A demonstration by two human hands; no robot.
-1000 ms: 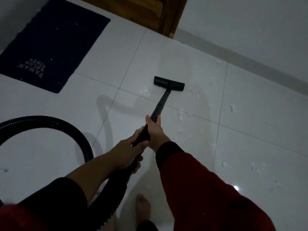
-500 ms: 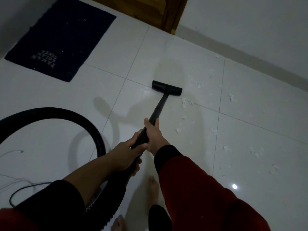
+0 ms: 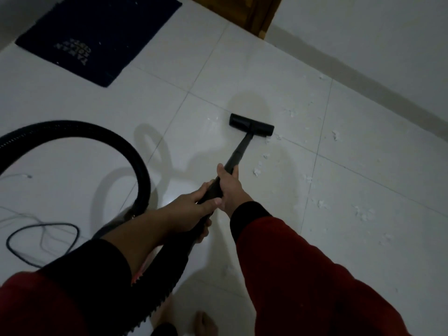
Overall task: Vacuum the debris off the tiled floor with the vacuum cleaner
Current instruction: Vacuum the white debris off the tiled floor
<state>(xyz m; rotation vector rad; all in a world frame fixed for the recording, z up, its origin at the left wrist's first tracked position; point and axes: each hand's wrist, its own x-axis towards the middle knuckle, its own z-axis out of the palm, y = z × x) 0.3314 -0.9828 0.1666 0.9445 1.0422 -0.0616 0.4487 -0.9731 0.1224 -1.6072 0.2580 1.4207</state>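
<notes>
- While both hands grip the black wand (image 3: 238, 151) of the vacuum cleaner, I see the floor head (image 3: 251, 124) lying flat on the white tiled floor (image 3: 242, 76), just above a grout line.
- The right hand (image 3: 229, 187) is closed around the wand higher up, with the thumb on the left side of it.
- The left hand (image 3: 191, 209) is wrapped around the wand just behind the right one, thumb lying across the top; the two hands are almost touching.
- White debris (image 3: 258, 169) lies in small scraps to the right of the wand, some just beside the right end of the floor head, more scattered toward the wall (image 3: 363, 32).
- The ribbed black hose (image 3: 116, 144) makes a wide arc on the left and passes under the left forearm.
- A thin cable (image 3: 43, 229) lies looped on the tiles at the left edge.
- A dark blue mat (image 3: 101, 35) with pale letters lies at the top left, well apart from the floor head.
- A bare foot (image 3: 206, 323) shows at the bottom.
</notes>
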